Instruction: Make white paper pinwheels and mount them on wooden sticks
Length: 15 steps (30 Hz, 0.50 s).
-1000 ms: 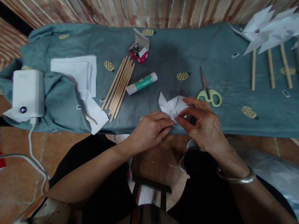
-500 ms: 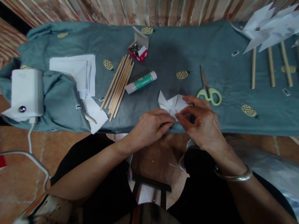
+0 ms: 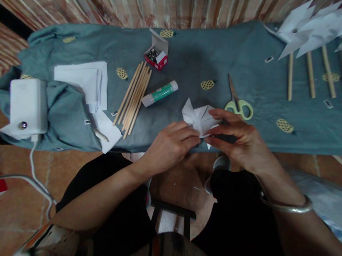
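Note:
A white paper pinwheel (image 3: 200, 117) lies at the table's near edge between my hands, its folded blades sticking up. My left hand (image 3: 173, 145) is closed on its near left side, fingers bent and pressed together. From the right, my right hand (image 3: 236, 136) grips the pinwheel's right side, thumb and fingers curved round the paper. My fingers hide part of the pinwheel's near edge. Green-handled scissors (image 3: 239, 105) lie just beyond my right hand. A glue stick (image 3: 160, 94) rests to the left of the pinwheel, beside a bunch of wooden sticks (image 3: 133, 98).
An open red box of metal pins (image 3: 157, 55) stands behind the sticks. Paper sheets (image 3: 101, 81) and a white device (image 3: 29, 105) with a cable sit at the left. Several finished pinwheels on sticks (image 3: 310, 31) lie at the far right of the green cloth (image 3: 259, 76).
My right hand has shifted slightly right, its fingers spreading a little along the paper. The pinwheel has turned slightly. My left hand stays at its near left side.

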Each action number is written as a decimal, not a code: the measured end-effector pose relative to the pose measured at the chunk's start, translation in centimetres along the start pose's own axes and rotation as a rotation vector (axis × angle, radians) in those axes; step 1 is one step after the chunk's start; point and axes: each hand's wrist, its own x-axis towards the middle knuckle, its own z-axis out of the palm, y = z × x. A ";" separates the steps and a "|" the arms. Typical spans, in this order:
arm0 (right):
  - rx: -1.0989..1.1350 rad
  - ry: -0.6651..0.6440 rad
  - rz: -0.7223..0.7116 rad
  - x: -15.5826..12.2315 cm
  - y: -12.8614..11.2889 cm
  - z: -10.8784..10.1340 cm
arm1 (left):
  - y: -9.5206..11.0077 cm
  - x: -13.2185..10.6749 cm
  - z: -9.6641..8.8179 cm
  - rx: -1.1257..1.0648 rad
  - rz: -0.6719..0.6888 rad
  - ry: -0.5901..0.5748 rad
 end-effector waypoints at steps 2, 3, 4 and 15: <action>-0.039 0.021 -0.024 0.0 -0.1 0.3 | 0.0 -0.1 0.0 0.014 0.000 -0.015; -0.061 0.026 -0.032 -0.1 -0.1 0.5 | -0.1 -0.2 0.0 -0.002 -0.006 -0.018; -0.080 0.026 -0.036 0.0 -0.1 0.7 | -0.1 -0.3 0.1 -0.031 -0.018 -0.015; -0.223 0.148 0.019 0.4 -1.1 2.5 | -0.5 -0.6 0.9 -0.214 -0.180 0.056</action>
